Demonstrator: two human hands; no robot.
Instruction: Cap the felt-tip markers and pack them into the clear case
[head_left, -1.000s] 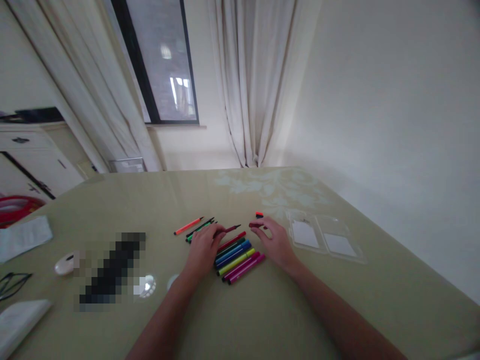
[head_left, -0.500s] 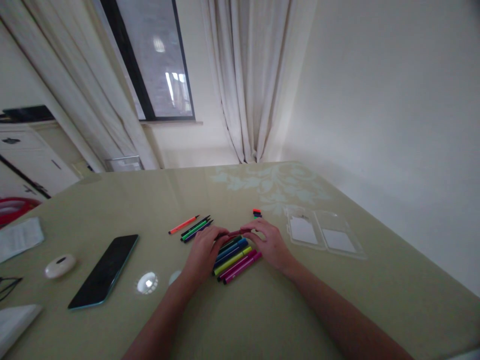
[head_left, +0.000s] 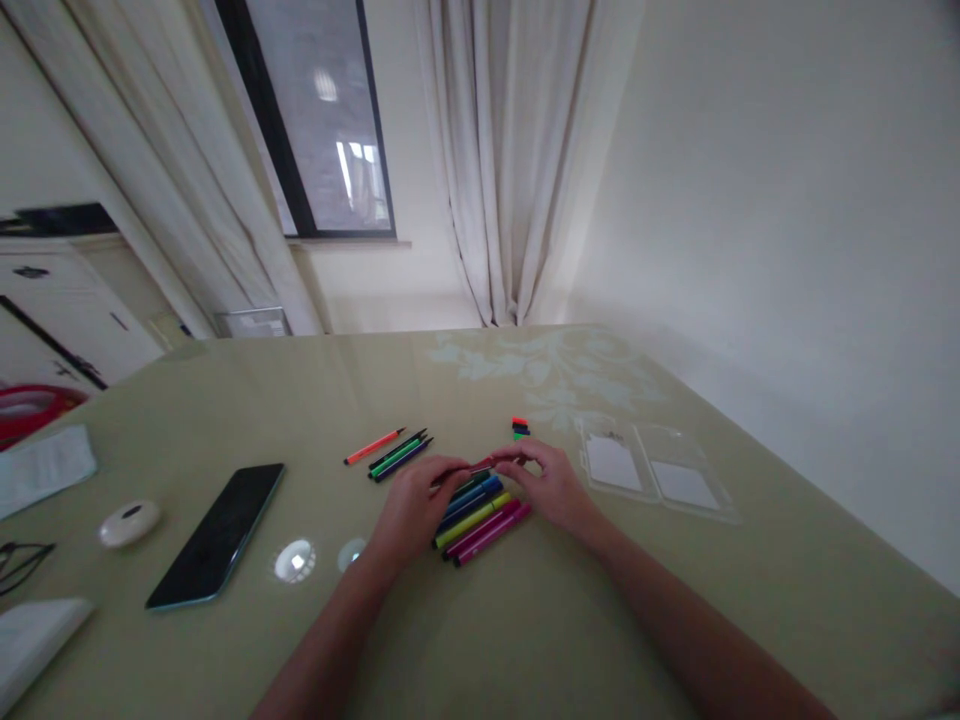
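A dark red marker point(head_left: 482, 466) is held between my two hands over the far end of a row of markers. My left hand point(head_left: 415, 505) grips its left end, and my right hand point(head_left: 551, 487) pinches its right end; the fingers hide both ends. Below lie several markers side by side, among them a blue marker point(head_left: 474, 498), a yellow-green marker point(head_left: 472, 522) and a magenta marker point(head_left: 493, 535). Left of my hands are an orange marker point(head_left: 374, 447) and a green marker point(head_left: 397, 457), both uncapped, with dark ones alongside. Small loose caps point(head_left: 520, 428) sit beyond my right hand.
An opened clear plastic case point(head_left: 646, 487) with white inserts lies on the right of the table. To the left are a phone point(head_left: 217, 537), a white oval object point(head_left: 129, 524), folded white cloth or paper point(head_left: 46, 468) and a dark cable point(head_left: 22, 567). A wall borders the right side.
The view has shifted slightly, so everything on the table appears a little further right. Both hands keep their grip on the dark red marker, with little other visible movement.
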